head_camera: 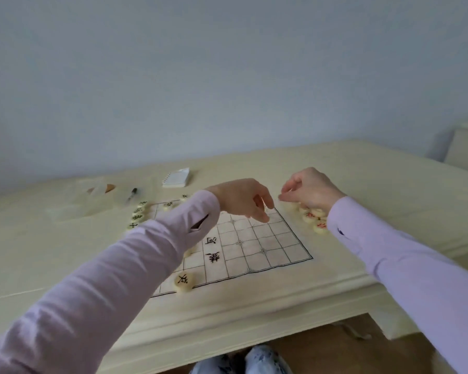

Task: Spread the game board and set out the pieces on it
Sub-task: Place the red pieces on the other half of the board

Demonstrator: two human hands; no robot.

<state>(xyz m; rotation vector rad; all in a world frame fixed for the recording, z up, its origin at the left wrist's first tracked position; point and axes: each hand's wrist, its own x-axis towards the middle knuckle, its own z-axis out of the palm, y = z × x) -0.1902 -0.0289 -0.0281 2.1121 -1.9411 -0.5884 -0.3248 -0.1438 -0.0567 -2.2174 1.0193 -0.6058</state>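
On the right hand (310,191), thumb and forefinger were drawn together above the heap of red pieces (312,217) just off the far right corner of the game board (254,247), but whether a piece was pinched could not be told. The left hand (241,201) was held over that corner, fingers hanging loose, nothing visibly gripped. The thin board, and the black piece (184,282) at its near edge, could be dragged askew were the left sleeve (146,252), stretched over them, let down.

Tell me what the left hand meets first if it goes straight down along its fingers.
Likely the board, a bare square near its far right corner; height above it is unclear.
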